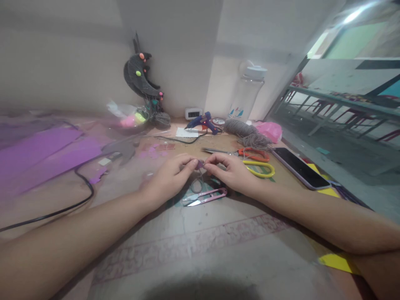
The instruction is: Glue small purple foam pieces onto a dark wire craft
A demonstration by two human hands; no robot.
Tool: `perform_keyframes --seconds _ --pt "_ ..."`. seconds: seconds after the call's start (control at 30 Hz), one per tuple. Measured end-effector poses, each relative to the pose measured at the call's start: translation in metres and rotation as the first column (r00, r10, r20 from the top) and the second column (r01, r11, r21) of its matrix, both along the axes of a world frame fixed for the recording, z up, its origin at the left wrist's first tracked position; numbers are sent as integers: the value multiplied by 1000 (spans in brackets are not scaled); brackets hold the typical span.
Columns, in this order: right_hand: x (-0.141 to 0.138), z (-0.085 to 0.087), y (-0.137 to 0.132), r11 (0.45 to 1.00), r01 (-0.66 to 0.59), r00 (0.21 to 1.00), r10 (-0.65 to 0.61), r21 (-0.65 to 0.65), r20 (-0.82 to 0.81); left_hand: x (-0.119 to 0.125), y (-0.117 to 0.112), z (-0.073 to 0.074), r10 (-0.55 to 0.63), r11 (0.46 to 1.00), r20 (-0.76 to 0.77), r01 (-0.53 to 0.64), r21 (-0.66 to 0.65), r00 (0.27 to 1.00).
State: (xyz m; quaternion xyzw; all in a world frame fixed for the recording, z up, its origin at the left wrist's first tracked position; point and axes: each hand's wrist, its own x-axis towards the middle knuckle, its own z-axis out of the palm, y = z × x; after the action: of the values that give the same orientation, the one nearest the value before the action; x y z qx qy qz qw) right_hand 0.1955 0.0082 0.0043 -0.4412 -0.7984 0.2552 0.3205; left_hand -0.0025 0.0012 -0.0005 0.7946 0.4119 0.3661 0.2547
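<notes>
My left hand pinches a small purple piece between thumb and fingertips. Close against its right side, my right hand is closed in a pinch too; whatever lies between those fingertips is too small to make out. A thin grey yarn strand hangs in a loop below the fingers. Just under my hands lie pink thread snips, blades pointing left. Beyond my right hand are yellow-handled scissors, partly hidden by it, and orange-handled pliers.
Purple sheets and a black cable lie left. At the back are a blue glue gun, grey yarn, a clear bottle and a grey crescent decoration. A phone lies by the right edge.
</notes>
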Motion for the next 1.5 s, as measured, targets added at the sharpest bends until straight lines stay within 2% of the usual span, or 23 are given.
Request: perform_keyframes --seconds 0.23,0.43,0.67,0.97,1.1,1.2,1.33,1.5 --pt "1 0 0 994 -57 990 44 -97 -132 3 -2 1 13 996 18 -11 -90 1000" --pt "0 2 -1 998 5 1000 -5 -59 9 3 -2 1 7 996 19 -6 -88 1000" --pt "0 1 -2 1000 -12 1000 12 -17 13 1 -1 0 -28 995 40 32 -99 999" --pt "1 3 -2 1000 -18 1000 18 10 -16 1 -2 0 -79 958 166 121 -260 983" --pt "1 3 -2 1000 -11 998 10 -11 -63 0 1 -5 18 971 246 42 -236 969" --pt "0 3 -3 1000 -1 997 -1 -26 -74 0 4 -5 83 976 205 -38 -216 975" --pt "-1 3 -3 999 6 997 -9 -34 -77 1 3 0 88 972 146 -53 -229 985" --pt "-1 4 -3 1000 4 997 -6 -21 -80 3 -1 4 98 956 151 -51 -287 984"
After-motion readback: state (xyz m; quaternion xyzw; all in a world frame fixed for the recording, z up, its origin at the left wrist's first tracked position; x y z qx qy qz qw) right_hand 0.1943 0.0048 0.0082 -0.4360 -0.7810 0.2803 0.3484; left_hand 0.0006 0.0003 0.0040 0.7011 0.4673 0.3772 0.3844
